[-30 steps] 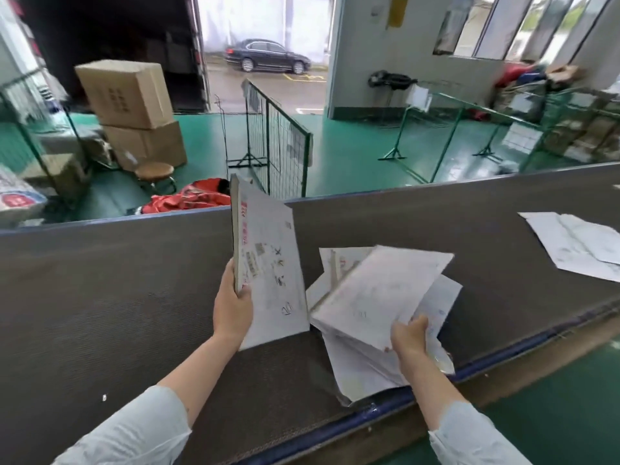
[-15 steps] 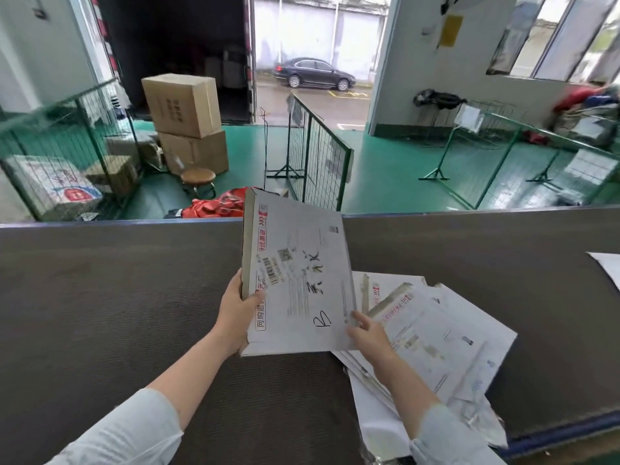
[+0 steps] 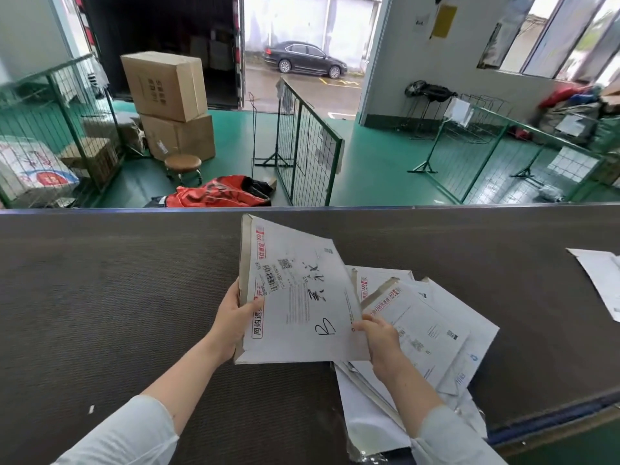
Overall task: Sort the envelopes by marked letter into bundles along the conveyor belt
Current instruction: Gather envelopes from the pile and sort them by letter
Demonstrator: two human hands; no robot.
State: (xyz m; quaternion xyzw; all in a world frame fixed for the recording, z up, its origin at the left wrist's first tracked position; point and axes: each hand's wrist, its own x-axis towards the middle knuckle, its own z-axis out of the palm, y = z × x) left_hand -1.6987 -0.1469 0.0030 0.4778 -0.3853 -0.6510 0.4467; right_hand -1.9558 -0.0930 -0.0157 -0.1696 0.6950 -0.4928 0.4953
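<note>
A white cardboard envelope (image 3: 302, 297) marked with a handwritten B is held face up above the dark conveyor belt (image 3: 100, 297). My left hand (image 3: 235, 320) grips its left edge, thumb on top. My right hand (image 3: 379, 337) pinches its lower right edge. Just to the right, a loose pile of white envelopes (image 3: 436, 337) lies on the belt, partly under the held envelope and under my right forearm.
More white envelopes (image 3: 600, 280) lie at the belt's far right. The belt's blue near edge (image 3: 553, 427) runs bottom right. Beyond the belt are a green floor, a green mesh fence (image 3: 308, 149), stacked cardboard boxes (image 3: 171, 105), a stool and a red bag (image 3: 218, 196).
The B envelope has swung from upright to lying flat facing me. My right hand let go of the envelope it held over the pile and took the B envelope's right edge.
</note>
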